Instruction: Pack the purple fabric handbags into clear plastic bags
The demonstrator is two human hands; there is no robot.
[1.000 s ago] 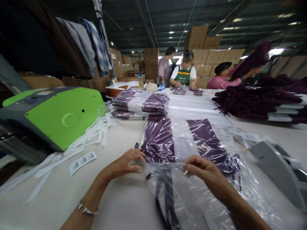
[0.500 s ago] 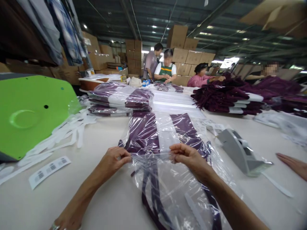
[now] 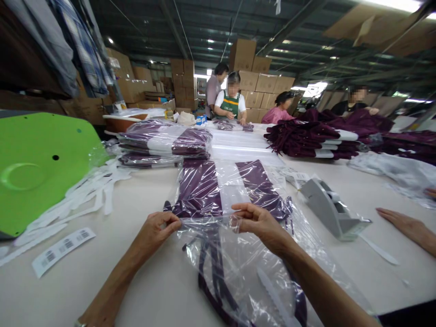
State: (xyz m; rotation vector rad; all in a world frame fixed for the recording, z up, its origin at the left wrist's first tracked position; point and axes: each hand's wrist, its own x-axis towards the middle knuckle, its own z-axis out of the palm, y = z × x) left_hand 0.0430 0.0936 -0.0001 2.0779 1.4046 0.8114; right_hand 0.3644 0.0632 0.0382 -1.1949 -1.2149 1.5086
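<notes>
A folded dark purple garment (image 3: 199, 188) with a white band (image 3: 233, 186) across its middle lies on the table in a clear plastic bag (image 3: 238, 254). Its long purple straps trail toward me under the loose film. At the left of the bag's crosswise edge, my left hand (image 3: 158, 231) pinches the film between thumb and fingers. My right hand (image 3: 260, 227) grips the same edge near the white band, with its upper fingers slightly raised. A white strip (image 3: 272, 288) shows through the film near my right forearm.
Bagged purple garments (image 3: 163, 141) are stacked behind, with unbagged ones (image 3: 306, 138) to the right. A grey tape dispenser (image 3: 332, 209) stands right of the bag, near another person's hand (image 3: 407, 222). Left are a barcode label sheet (image 3: 64, 250), white strips (image 3: 81, 200) and a green panel (image 3: 44, 168).
My view has shifted slightly to the right. Both my hands keep their hold on the bag's edge. Across the table, the hands of the person in the green apron have moved apart.
</notes>
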